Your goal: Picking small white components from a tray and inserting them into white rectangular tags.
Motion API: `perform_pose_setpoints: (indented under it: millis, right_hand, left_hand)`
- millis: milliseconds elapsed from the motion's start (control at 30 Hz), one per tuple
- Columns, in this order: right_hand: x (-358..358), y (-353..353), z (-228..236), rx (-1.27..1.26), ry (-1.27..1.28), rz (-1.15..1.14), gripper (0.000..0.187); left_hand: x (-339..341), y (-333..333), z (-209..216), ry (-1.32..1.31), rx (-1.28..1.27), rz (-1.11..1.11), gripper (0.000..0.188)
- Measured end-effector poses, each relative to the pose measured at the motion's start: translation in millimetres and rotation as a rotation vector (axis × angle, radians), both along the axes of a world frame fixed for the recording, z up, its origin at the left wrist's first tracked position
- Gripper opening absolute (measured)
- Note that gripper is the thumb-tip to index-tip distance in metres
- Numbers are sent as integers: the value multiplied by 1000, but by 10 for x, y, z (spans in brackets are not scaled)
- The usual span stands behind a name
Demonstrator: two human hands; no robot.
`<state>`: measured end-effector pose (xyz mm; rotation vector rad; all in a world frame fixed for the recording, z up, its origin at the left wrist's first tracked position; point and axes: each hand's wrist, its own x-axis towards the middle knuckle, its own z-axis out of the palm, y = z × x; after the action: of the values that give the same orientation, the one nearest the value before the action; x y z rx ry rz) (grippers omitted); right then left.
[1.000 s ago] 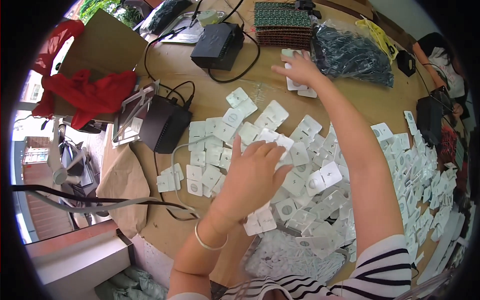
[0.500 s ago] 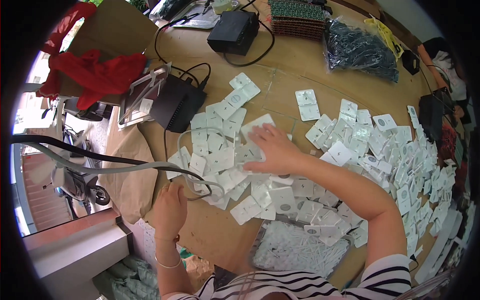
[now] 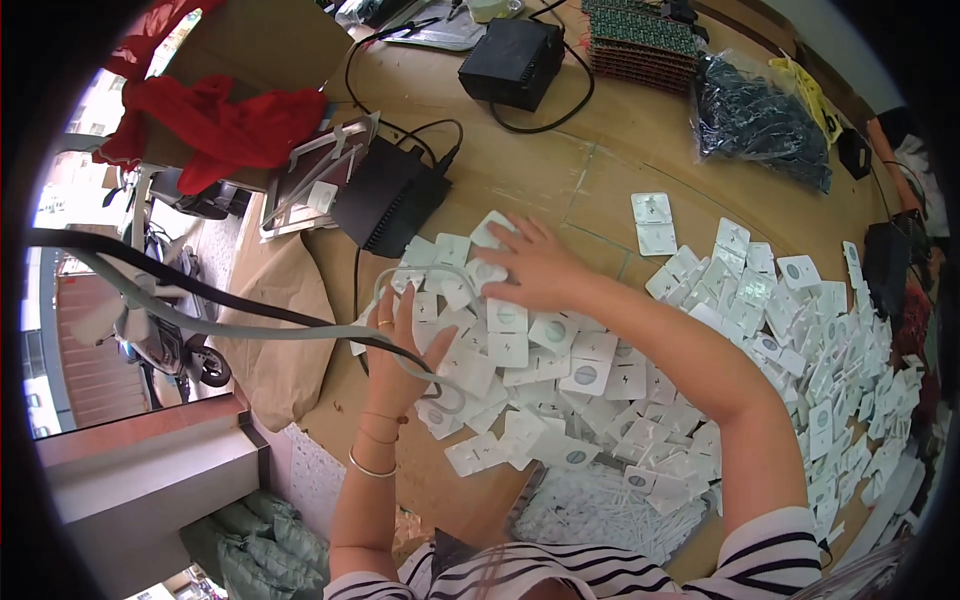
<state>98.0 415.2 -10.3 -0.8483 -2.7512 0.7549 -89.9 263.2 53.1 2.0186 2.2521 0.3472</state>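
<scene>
A loose pile of white square plastic cases [image 3: 507, 345], many hinged in pairs, covers the middle of the table. Some carry a dark bolt mark, others a grey disc. At the far edge of this heap my right hand [image 3: 535, 262] lies over several cases, fingers spread and touching them. My left hand [image 3: 403, 345] is on the heap's left side, fingers stretched apart, among the grey and black cables [image 3: 300, 325]; it grips nothing that I can see. A separate pair of cases [image 3: 655, 224] lies beyond my right forearm.
More cases [image 3: 800, 370] spread along the right side. A clear tray of small white parts [image 3: 610, 510] stands near my body. Black boxes [image 3: 390, 198] with cords, stacked green circuit boards [image 3: 640, 48] and a bag of dark parts [image 3: 760, 120] sit farther back. Brown paper [image 3: 275, 335] lies left.
My left hand has risen from the table's left side onto the heap and spread its fingers. My right hand has swept over the far cases, shifting several toward me. The whole view has shifted slightly.
</scene>
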Motion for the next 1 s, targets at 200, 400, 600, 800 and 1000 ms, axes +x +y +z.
perform_pose_setpoints:
  millis: [200, 400, 600, 800, 1000]
  right_hand:
    - [756, -224, 649, 17, 242, 150, 36]
    - [3783, 845, 450, 180, -68, -1232, 59]
    - [4726, 571, -132, 223, -506, -1379, 78]
    - [3581, -30, 112, -128, -150, -1200, 81]
    - [2272, -484, 150, -205, 111, -833, 83]
  left_hand:
    - [-24, 146, -397, 23, -112, -92, 72]
    - [246, 213, -461, 67, -126, -138, 69]
    - [167, 199, -500, 88, -120, -162, 64]
    - [53, 189, -540, 125, -110, -194, 63]
    - [-66, 246, -637, -4, -96, -172, 57]
